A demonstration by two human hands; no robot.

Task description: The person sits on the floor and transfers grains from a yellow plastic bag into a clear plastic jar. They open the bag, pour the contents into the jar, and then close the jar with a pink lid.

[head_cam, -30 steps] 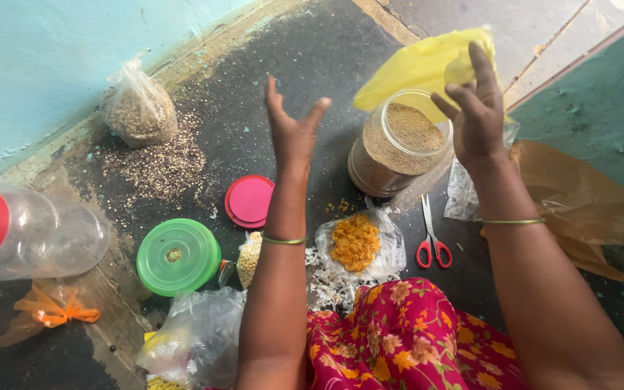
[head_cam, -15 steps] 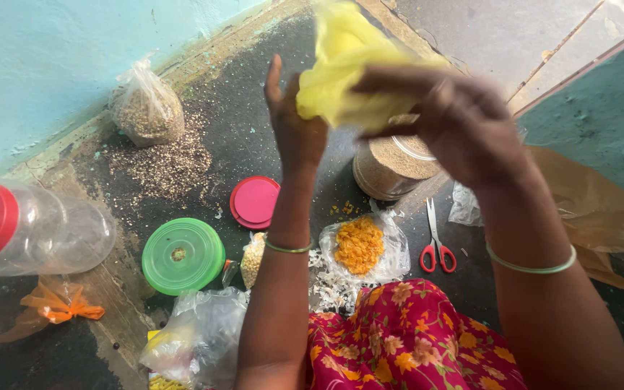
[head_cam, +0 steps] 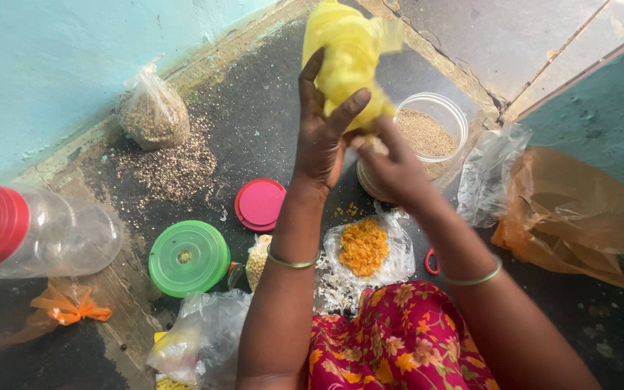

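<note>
The yellow plastic bag (head_cam: 348, 61) is up in the air, above the open clear jar (head_cam: 427, 137) full of small brown grains. Both hands hold the bag — the left hand (head_cam: 323, 126) grips its side with fingers wrapped round it, and the right hand (head_cam: 391, 170) pinches it from below.

The jar stands on the dark floor (head_cam: 254, 123). Near it lie a pink lid (head_cam: 260, 204) and a green lid (head_cam: 188, 258). Between the arms sits a clear bag of orange bits (head_cam: 364, 248). A tied bag of grain (head_cam: 152, 114) leans by the blue wall, with spilled grain (head_cam: 171, 166) just beside it. An orange-brown bag (head_cam: 579, 217) lies far right — crumpled.
</note>
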